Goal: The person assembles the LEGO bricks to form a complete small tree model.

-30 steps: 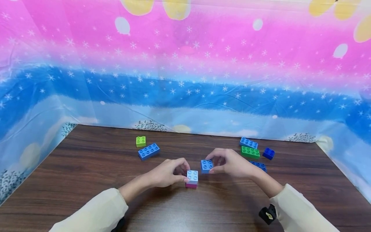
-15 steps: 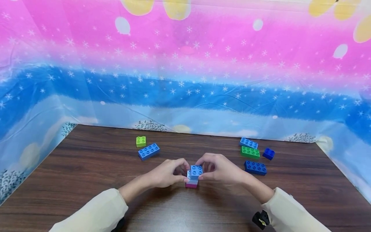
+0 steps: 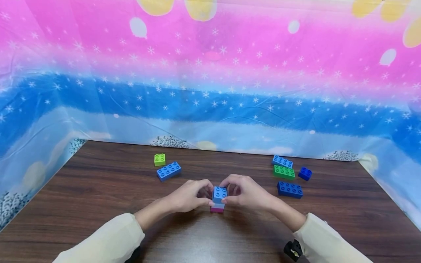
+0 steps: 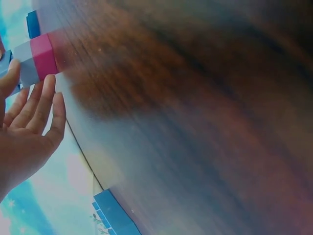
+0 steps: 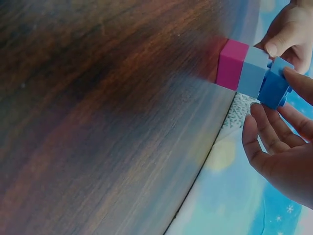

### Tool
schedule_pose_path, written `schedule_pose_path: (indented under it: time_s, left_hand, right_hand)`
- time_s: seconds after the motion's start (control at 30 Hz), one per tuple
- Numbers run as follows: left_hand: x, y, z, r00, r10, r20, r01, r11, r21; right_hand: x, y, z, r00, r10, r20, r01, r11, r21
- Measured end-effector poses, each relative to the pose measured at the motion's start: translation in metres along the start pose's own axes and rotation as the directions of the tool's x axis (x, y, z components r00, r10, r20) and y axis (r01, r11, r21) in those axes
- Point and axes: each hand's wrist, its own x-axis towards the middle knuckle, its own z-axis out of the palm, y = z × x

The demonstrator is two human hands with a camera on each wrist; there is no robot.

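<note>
Near the table's middle, a magenta toy brick (image 5: 232, 64) stands on the wood with a pale blue-white brick (image 5: 253, 72) on top of it. My left hand (image 3: 189, 196) pinches the pale brick between thumb and fingers from the left side. A blue square brick (image 3: 219, 194) with a two-by-two stud top sits over the pale one, slightly tilted in the right wrist view. Thumb and fingers of my right hand (image 3: 248, 192) pinch this blue brick from the right. In the left wrist view the left thumb (image 4: 13, 72) lies against the pale brick.
Behind the left hand lie a lime green brick (image 3: 159, 159) and a long blue brick (image 3: 169, 171). To the right are a light blue brick (image 3: 282, 161), a green brick (image 3: 284, 172), a small dark blue brick (image 3: 305, 174) and a long dark blue brick (image 3: 289, 189). A patterned cloth (image 3: 210, 91) borders the table.
My right hand has carried the blue brick leftward from beside the stack to over the pale brick, where it now lines up. The left hand has kept its place on the stack.
</note>
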Motion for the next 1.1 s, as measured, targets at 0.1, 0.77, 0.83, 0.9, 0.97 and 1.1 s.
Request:
schedule_pose_path:
  time_s: [0.1, 0.77, 0.83, 0.9, 0.97, 1.1]
  left_hand:
    - [0.000, 0.001, -0.002, 1.000, 0.001, 0.015, -0.001, 1.000, -0.009]
    - [0.000, 0.013, -0.013, 0.998, 0.063, -0.002, -0.063, 0.997, -0.040]
    - [0.000, 0.013, -0.012, 0.998, 0.060, -0.002, -0.060, 0.997, -0.048]
    - [0.000, 0.013, -0.012, 0.998, 0.057, -0.001, -0.057, 0.997, -0.054]
    - [0.000, 0.013, -0.012, 0.999, 0.054, 0.000, -0.054, 0.997, -0.060]
    - [0.000, 0.012, -0.011, 0.999, 0.053, 0.001, -0.052, 0.996, -0.071]
  right_hand:
    - [0.001, -0.001, 0.001, 1.000, 0.005, 0.000, -0.005, 1.000, -0.005]
    - [0.000, 0.002, 0.002, 1.000, -0.011, 0.000, 0.011, 1.000, 0.012]
    - [0.000, 0.002, 0.002, 1.000, 0.001, 0.002, -0.001, 1.000, 0.015]
    - [0.000, 0.002, 0.002, 1.000, 0.012, 0.004, -0.012, 1.000, 0.018]
    - [0.001, 0.002, 0.002, 1.000, 0.018, 0.005, -0.018, 1.000, 0.020]
    - [0.001, 0.002, 0.002, 1.000, -0.001, 0.001, 0.001, 1.000, 0.022]
